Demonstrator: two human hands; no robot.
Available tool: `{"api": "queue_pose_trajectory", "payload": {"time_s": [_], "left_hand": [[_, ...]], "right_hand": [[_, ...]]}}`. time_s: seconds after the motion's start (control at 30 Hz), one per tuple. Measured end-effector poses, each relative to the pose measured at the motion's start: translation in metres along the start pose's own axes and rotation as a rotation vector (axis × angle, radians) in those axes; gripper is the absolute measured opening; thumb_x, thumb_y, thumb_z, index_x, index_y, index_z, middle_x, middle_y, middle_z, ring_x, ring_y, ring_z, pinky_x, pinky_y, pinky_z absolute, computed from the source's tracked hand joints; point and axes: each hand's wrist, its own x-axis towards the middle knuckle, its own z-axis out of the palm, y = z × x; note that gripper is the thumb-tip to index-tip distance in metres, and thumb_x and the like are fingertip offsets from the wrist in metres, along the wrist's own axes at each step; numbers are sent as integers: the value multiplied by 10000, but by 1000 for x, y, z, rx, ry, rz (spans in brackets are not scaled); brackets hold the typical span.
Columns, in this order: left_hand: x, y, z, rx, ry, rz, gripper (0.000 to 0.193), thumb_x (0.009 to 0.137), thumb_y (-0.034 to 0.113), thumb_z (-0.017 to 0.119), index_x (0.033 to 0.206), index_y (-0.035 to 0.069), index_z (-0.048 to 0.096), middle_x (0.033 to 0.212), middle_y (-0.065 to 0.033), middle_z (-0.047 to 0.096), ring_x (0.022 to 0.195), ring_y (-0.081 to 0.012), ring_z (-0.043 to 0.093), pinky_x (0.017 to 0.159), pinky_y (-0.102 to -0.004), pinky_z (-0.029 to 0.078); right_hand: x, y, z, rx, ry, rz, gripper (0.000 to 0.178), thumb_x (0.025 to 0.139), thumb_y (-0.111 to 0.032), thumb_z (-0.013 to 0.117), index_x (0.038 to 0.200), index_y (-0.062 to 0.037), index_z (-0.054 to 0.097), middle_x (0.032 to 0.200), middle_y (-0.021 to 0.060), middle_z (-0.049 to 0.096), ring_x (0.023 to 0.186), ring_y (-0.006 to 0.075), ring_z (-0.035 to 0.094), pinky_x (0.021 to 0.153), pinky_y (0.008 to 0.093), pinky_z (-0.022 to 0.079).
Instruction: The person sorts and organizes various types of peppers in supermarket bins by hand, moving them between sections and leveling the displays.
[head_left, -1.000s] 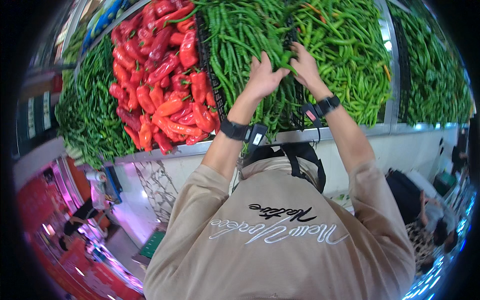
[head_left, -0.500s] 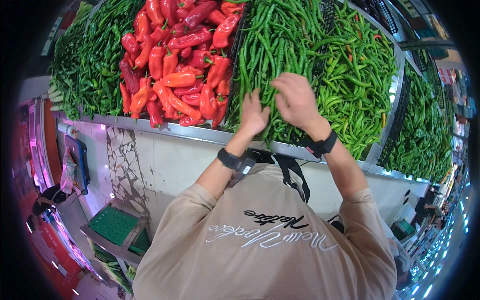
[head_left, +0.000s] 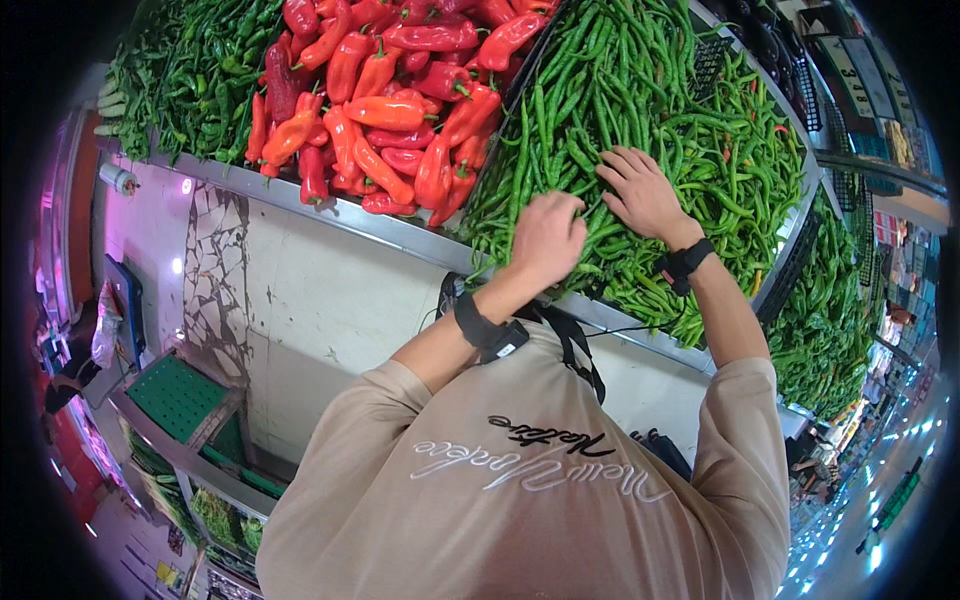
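Both hands sit on the green chillies (head_left: 640, 110): left hand (head_left: 545, 235) curled, grip hidden; right hand (head_left: 640, 195) spread flat.

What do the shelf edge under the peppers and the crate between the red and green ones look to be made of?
Shelf edge: likely bare metal, perhaps steel or aluminium; it is grey, smooth and catches light.
Crate: probably moulded plastic; matte black with an open grid wall.
Both hands, left hand and right hand, rest on the green peppers beside it.
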Motion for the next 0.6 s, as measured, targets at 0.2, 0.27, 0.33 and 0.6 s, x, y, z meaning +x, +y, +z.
{"api": "queue_pose_trajectory", "payload": {"time_s": [0.2, 0.27, 0.33, 0.6], "left_hand": [[21, -79, 3, 188, 196, -331, 685, 815, 229, 697, 1344, -86, 397, 1299, -279, 478, 1213, -436, 462, 1027, -511, 387], [30, -88, 4, 184, 100, -389, 756, 828, 310, 706, 1369, -100, 373, 1299, -282, 499, 1222, -443, 472, 1024, -524, 397], [39, -92, 8, 139, 33, -451, 791, 829, 354, 711, 1371, -110, 368, 1309, -284, 506, 1214, -445, 484, 1017, -530, 403], [35, -74, 32, 158, 106, -326, 737, 800, 286, 749, 1390, -12, 422, 1342, -241, 488, 1232, -420, 464, 1014, -496, 422]], "right_hand": [[-6, 5, 4, 2, 46, -16, 332, 908, -244, 567, 1181, -57, 594, 1402, 128, 500, 1371, 323, 395, 1171, 464, 283], [-7, 4, 5, -4, 61, 2, 330, 900, -229, 570, 1179, -54, 593, 1410, 133, 493, 1376, 324, 389, 1165, 465, 289], [-9, 5, 3, 17, 88, 10, 324, 893, -214, 576, 1172, -49, 596, 1426, 135, 481, 1384, 325, 380, 1157, 464, 294], [-6, 0, 0, 47, 59, 17, 375, 875, -154, 588, 1226, -24, 570, 1519, 159, 389, 1434, 356, 313, 1150, 489, 282]]}}
